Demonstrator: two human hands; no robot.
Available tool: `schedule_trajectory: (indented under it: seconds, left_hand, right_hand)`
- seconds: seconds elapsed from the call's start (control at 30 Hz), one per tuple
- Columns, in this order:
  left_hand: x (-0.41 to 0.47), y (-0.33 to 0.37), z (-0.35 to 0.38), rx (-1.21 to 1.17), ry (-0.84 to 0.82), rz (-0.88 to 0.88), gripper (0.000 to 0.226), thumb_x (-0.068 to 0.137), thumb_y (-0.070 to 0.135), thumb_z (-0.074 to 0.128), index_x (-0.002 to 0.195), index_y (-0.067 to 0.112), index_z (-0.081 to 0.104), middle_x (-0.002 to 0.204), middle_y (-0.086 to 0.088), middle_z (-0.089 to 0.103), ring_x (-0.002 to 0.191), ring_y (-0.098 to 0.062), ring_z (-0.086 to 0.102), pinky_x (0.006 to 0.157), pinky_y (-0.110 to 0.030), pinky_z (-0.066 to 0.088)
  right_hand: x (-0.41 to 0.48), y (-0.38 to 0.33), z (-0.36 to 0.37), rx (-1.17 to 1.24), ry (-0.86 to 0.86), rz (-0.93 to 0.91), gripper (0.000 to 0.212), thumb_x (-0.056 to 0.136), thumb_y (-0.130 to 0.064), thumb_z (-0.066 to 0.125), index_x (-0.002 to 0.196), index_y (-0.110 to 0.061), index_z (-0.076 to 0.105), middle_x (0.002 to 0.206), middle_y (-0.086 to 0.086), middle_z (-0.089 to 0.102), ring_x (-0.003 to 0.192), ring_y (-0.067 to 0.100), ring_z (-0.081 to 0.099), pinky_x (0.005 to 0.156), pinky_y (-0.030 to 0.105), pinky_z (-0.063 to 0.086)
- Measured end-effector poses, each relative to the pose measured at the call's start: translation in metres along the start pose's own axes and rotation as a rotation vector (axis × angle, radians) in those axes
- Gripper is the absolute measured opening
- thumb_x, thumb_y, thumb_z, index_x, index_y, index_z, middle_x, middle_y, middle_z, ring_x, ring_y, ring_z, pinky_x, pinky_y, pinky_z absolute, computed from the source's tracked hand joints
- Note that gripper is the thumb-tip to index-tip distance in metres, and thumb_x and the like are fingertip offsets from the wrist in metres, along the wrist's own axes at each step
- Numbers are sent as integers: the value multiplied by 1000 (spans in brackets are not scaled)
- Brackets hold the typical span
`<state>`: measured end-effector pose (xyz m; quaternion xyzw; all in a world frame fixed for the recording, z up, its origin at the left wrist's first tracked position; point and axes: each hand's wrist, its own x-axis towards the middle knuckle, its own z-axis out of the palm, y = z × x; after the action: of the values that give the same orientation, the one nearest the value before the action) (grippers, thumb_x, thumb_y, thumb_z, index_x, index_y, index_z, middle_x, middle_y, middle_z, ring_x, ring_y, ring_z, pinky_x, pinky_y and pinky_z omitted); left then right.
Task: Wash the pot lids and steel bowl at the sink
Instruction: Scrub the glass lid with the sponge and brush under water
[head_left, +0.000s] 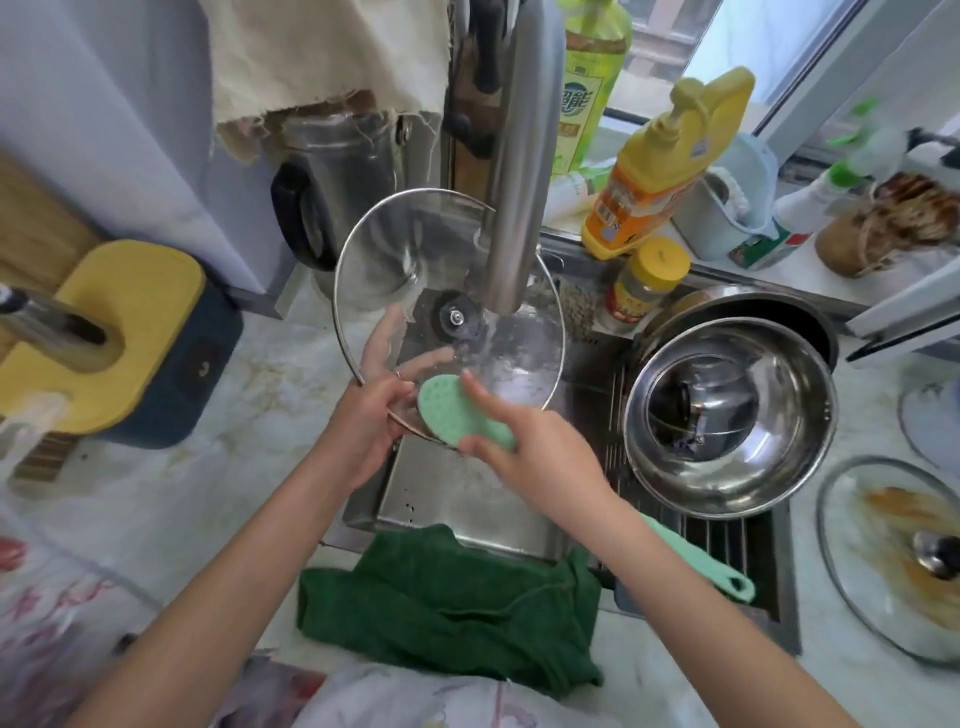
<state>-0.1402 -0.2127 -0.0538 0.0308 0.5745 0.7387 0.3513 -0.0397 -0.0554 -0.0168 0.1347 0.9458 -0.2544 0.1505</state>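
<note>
A glass pot lid (410, 260) with a steel rim is held tilted over the sink (457, 499), under the tap (511, 208). My left hand (371, 410) grips its lower rim, with fingers showing through the glass behind it. My right hand (524, 441) holds a green scrubber (449, 410) against the lid's lower edge. A steel bowl (727, 421) sits on the sink rack to the right, over a dark pan (753, 306). A second glass lid (893, 561), smeared brown, lies on the counter at the far right.
A green cloth (447, 597) hangs over the sink's front edge. A green brush handle (727, 582) lies on the rack (727, 540). Detergent bottles (654, 171) and a yellow-capped jar (644, 280) stand behind the sink. A knife block (119, 332) is at the left.
</note>
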Motion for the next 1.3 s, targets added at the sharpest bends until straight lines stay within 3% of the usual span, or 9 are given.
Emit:
schedule_trajectory:
  seconds: [0.13, 0.23, 0.4, 0.5, 0.77, 0.87, 1.03, 1.13, 1.3]
  left_hand:
    - [-5, -6, 1, -95, 31, -38, 74, 95, -10, 26, 150, 39, 19, 127, -15, 62, 96, -31, 70, 62, -40, 61]
    - [-6, -11, 4, -99, 100, -51, 74, 93, -9, 27, 150, 37, 21, 127, -17, 62, 94, -30, 65, 60, -35, 60]
    - [-10, -14, 7, -158, 143, -68, 77, 90, -8, 31, 149, 38, 20, 129, -17, 60, 101, -37, 67, 73, -57, 54]
    - [-11, -15, 7, -162, 161, -76, 81, 81, -1, 39, 150, 37, 22, 129, -18, 61, 105, -39, 62, 74, -52, 56]
    - [-15, -16, 15, -165, 162, -83, 76, 89, -11, 28, 148, 36, 27, 130, -16, 60, 94, -28, 67, 58, -39, 60]
    - [-15, -17, 18, -189, 150, -95, 79, 89, -13, 25, 150, 37, 22, 130, -18, 59, 100, -34, 64, 60, -43, 60]
    - [-18, -13, 17, -177, 169, -110, 76, 88, -10, 26, 149, 34, 26, 125, -17, 63, 101, -31, 65, 65, -44, 59]
    - [-23, -9, 7, -189, 135, -123, 77, 87, -12, 26, 149, 35, 27, 126, -21, 62, 104, -43, 63, 71, -58, 54]
    - [-37, -9, -2, -241, 136, -157, 70, 87, -12, 23, 143, 28, 35, 105, -20, 71, 83, -38, 71, 58, -49, 58]
  right_hand:
    - [11, 24, -7, -132, 95, 194, 60, 95, -50, 48, 146, -53, 17, 103, 5, 66, 94, 27, 64, 67, 34, 45]
    - [-3, 2, 7, -86, 13, 43, 61, 93, -52, 50, 144, -56, 16, 82, 1, 61, 82, 25, 64, 63, 34, 46]
    - [6, 24, -3, -188, 110, 159, 60, 95, -49, 48, 146, -53, 17, 104, 5, 68, 93, 26, 65, 66, 34, 44]
    - [-6, 5, 9, -162, 24, 35, 60, 94, -51, 50, 145, -55, 18, 102, 6, 69, 96, 28, 64, 67, 34, 43]
    - [-11, 3, 9, -145, 7, 36, 61, 94, -49, 51, 145, -54, 19, 105, 7, 68, 99, 29, 63, 69, 34, 43]
    - [1, 17, -1, -157, 85, 155, 60, 95, -46, 50, 146, -51, 20, 108, 7, 67, 98, 28, 63, 66, 33, 40]
    - [-10, 1, 11, 35, -6, 35, 62, 89, -48, 59, 141, -57, 26, 100, 7, 70, 97, 29, 64, 68, 34, 43]
    - [19, 34, 2, -44, 80, 166, 59, 93, -46, 55, 144, -53, 25, 105, 7, 68, 100, 29, 63, 67, 34, 41]
    - [68, 73, 9, 107, 253, 326, 64, 96, -46, 49, 152, -33, 21, 123, 14, 63, 107, 35, 60, 79, 39, 46]
